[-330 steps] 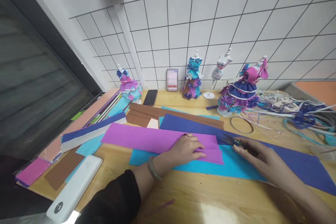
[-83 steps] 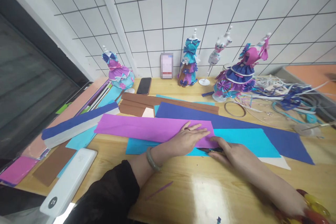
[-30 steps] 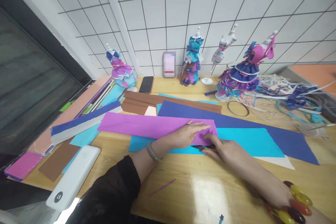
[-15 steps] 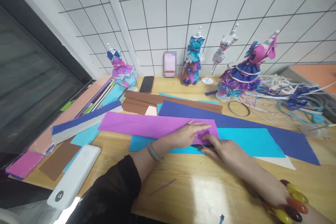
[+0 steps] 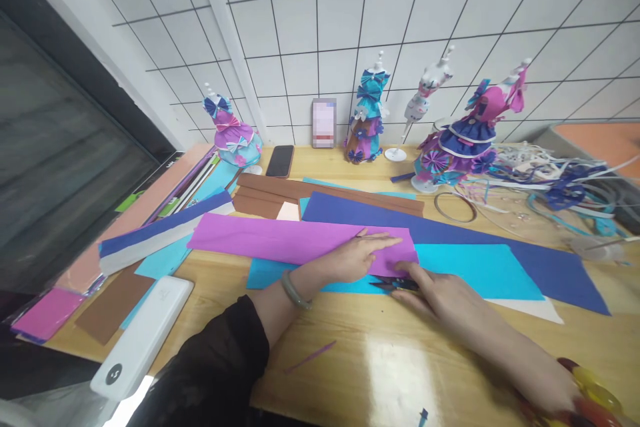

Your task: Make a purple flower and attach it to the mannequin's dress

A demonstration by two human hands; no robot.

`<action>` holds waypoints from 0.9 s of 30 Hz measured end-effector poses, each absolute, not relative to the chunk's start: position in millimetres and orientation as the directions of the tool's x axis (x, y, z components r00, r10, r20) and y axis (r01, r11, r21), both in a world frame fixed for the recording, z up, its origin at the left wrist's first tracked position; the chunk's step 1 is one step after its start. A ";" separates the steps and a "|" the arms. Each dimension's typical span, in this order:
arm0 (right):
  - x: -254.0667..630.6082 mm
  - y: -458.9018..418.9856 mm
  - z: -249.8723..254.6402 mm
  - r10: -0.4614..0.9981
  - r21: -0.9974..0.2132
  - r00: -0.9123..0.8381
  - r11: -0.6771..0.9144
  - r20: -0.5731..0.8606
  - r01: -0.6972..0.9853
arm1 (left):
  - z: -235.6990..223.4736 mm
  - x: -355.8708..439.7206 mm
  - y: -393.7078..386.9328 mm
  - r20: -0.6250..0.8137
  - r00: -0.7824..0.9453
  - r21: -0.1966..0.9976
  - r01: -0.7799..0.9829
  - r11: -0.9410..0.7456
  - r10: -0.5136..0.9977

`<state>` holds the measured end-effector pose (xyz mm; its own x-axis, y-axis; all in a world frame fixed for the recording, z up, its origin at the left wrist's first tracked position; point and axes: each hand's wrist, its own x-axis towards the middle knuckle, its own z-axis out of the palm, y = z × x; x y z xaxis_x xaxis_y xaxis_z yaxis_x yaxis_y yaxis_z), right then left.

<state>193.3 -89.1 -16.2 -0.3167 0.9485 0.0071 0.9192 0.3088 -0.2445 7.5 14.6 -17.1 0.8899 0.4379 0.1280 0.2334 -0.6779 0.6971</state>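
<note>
My left hand (image 5: 357,259) lies open on a long purple sheet (image 5: 270,237), its fingers stretched to the right and pressing the sheet down. Just below the sheet's lower right corner, my right hand (image 5: 433,287) is closed on small dark scissors (image 5: 400,284), whose blades point left over a light blue sheet (image 5: 480,270). Its fingers hide most of the handles. A dark blue sheet (image 5: 370,210) lies behind the purple one. Nearer the front of the table rests a thin purple strip (image 5: 313,355).
A white power bank (image 5: 145,337) stands at the table's left edge, beside brown and blue pieces. Several small dressed mannequins (image 5: 370,110) line the tiled wall. A dark phone (image 5: 280,161) lies at the back, and tangled ribbons (image 5: 555,177) heap up on the right.
My right hand has drawn back to the right with the scissors, baring more of the blades below the sheet. The left hand has stayed in place.
</note>
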 end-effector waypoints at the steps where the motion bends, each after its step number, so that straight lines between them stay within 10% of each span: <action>1: 197.4 -92.5 -12.7 0.954 -0.276 -0.300 0.285 -0.016 0.918 | -16.0 7.7 14.2 0.118 0.887 0.705 0.242 -0.667 0.446; 8: 233.2 -91.4 -8.1 0.999 -0.584 -0.046 0.024 -0.022 0.812 | -12.2 10.1 11.8 0.071 0.857 0.756 0.288 -0.588 0.511; 17: 220.6 -44.1 -20.1 0.969 -0.631 0.226 -0.239 -0.103 0.738 | -13.0 11.9 12.2 0.171 0.787 0.793 0.247 -0.557 0.592; 27: 214.8 -38.2 -15.8 0.979 -0.670 0.143 -0.202 -0.142 0.714 | -13.4 12.8 12.1 0.288 0.775 0.690 0.239 -0.683 0.563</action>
